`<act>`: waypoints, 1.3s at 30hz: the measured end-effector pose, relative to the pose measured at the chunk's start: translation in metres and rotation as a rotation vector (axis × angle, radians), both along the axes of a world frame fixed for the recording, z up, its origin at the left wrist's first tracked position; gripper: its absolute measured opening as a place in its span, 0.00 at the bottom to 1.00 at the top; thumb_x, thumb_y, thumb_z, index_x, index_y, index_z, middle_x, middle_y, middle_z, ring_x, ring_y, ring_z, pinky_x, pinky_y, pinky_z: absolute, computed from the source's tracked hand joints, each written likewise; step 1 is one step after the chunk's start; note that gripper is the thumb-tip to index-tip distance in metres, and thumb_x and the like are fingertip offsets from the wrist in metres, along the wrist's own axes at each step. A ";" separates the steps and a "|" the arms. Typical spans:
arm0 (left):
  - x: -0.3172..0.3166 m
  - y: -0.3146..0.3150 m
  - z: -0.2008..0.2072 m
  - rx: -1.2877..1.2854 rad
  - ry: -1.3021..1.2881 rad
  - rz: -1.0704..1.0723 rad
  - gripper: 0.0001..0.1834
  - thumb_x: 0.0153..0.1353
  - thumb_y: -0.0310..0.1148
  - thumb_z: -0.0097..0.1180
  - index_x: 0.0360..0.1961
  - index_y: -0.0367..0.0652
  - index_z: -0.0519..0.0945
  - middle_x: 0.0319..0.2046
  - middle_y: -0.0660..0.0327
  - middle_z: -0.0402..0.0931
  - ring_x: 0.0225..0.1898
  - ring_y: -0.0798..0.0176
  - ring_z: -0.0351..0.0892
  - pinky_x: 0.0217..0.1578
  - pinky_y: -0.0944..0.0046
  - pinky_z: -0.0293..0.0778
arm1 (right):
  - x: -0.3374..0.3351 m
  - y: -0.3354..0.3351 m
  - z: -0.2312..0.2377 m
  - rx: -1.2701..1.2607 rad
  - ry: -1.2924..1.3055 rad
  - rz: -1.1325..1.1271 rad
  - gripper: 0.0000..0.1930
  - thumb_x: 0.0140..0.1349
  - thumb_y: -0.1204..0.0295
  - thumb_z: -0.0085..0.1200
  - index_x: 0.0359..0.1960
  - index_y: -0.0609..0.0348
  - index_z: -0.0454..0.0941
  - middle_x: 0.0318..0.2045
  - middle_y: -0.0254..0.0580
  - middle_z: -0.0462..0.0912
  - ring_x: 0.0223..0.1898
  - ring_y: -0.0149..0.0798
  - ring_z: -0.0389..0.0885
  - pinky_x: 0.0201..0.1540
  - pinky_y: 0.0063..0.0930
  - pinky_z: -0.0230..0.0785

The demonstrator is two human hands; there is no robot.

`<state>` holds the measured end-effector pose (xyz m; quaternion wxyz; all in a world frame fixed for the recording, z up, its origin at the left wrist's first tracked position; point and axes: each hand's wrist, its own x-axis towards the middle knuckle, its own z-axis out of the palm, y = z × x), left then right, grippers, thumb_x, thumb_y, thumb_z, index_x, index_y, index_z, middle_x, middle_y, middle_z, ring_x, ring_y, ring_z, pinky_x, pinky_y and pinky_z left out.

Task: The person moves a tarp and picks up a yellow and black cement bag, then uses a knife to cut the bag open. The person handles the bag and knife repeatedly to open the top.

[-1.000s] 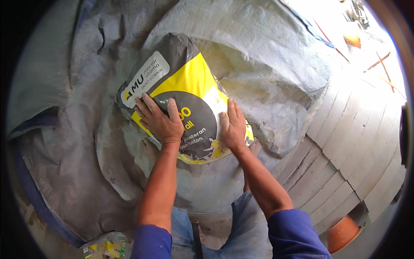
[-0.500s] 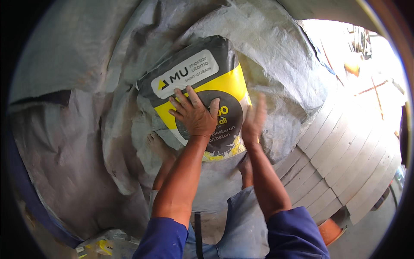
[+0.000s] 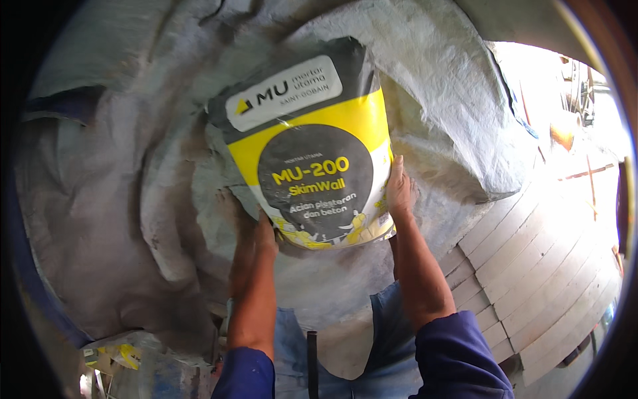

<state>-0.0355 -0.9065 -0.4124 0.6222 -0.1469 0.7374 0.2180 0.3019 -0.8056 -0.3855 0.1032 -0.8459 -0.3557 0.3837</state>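
Note:
A full mortar bag (image 3: 316,179), dark grey, yellow and white, lies tilted in front of me with its printed face up. My left hand (image 3: 265,234) is at its lower left corner, its fingers partly hidden behind the edge. Against the right side of the bag, my right hand (image 3: 401,189) grips the edge with the thumb on top. Under the bag spreads a crumpled grey tarpaulin (image 3: 438,100).
Flat pale boards or tiles (image 3: 531,266) lie in overlapping rows on the right. Beyond them, an orange object (image 3: 562,135) stands in bright light. At the lower left is a yellow and white package (image 3: 123,356), near the tarpaulin's edge.
My left hand has moved off the bag's face down to its lower left corner. My right hand has closed on the right edge. The bag appears slightly higher and larger.

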 end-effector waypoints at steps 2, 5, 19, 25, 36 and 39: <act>0.009 -0.016 -0.019 0.068 0.032 0.104 0.37 0.74 0.57 0.40 0.66 0.32 0.69 0.66 0.47 0.67 0.66 0.50 0.68 0.67 0.55 0.61 | 0.045 -0.033 -0.025 -0.257 -0.049 0.065 0.46 0.71 0.35 0.29 0.66 0.73 0.66 0.68 0.65 0.65 0.71 0.63 0.59 0.74 0.50 0.44; 0.002 0.002 -0.033 0.124 0.295 -0.055 0.35 0.73 0.55 0.41 0.63 0.32 0.70 0.64 0.46 0.67 0.65 0.48 0.68 0.65 0.54 0.62 | 0.084 -0.069 -0.068 -0.489 -0.087 0.115 0.52 0.69 0.28 0.25 0.60 0.74 0.71 0.60 0.61 0.72 0.68 0.59 0.61 0.71 0.50 0.45; -0.035 0.087 0.003 0.363 0.916 -0.902 0.27 0.66 0.46 0.48 0.53 0.31 0.73 0.52 0.41 0.71 0.59 0.42 0.68 0.58 0.50 0.66 | 0.114 -0.130 -0.121 0.209 -0.608 0.747 0.24 0.63 0.58 0.50 0.61 0.46 0.74 0.40 0.45 0.74 0.43 0.54 0.73 0.44 0.51 0.64; -0.015 0.067 0.097 0.331 0.492 -0.273 0.34 0.66 0.51 0.51 0.63 0.33 0.68 0.62 0.43 0.67 0.64 0.46 0.67 0.61 0.54 0.65 | 0.081 -0.102 -0.025 0.053 -0.004 0.304 0.27 0.69 0.50 0.47 0.63 0.51 0.73 0.49 0.42 0.78 0.51 0.49 0.76 0.51 0.49 0.68; -0.065 0.084 0.277 0.614 0.263 -0.470 0.39 0.61 0.58 0.62 0.61 0.36 0.76 0.58 0.49 0.78 0.57 0.51 0.78 0.54 0.54 0.71 | -0.017 -0.006 0.306 -0.292 1.142 -0.368 0.40 0.66 0.31 0.44 0.67 0.48 0.72 0.56 0.41 0.83 0.49 0.46 0.85 0.49 0.49 0.80; -0.072 0.126 0.281 0.932 0.266 -0.383 0.32 0.60 0.54 0.65 0.53 0.36 0.82 0.48 0.51 0.84 0.51 0.53 0.82 0.52 0.56 0.73 | -0.053 0.026 0.344 -0.247 0.999 -0.294 0.41 0.63 0.30 0.48 0.69 0.45 0.69 0.60 0.42 0.80 0.51 0.52 0.84 0.50 0.62 0.76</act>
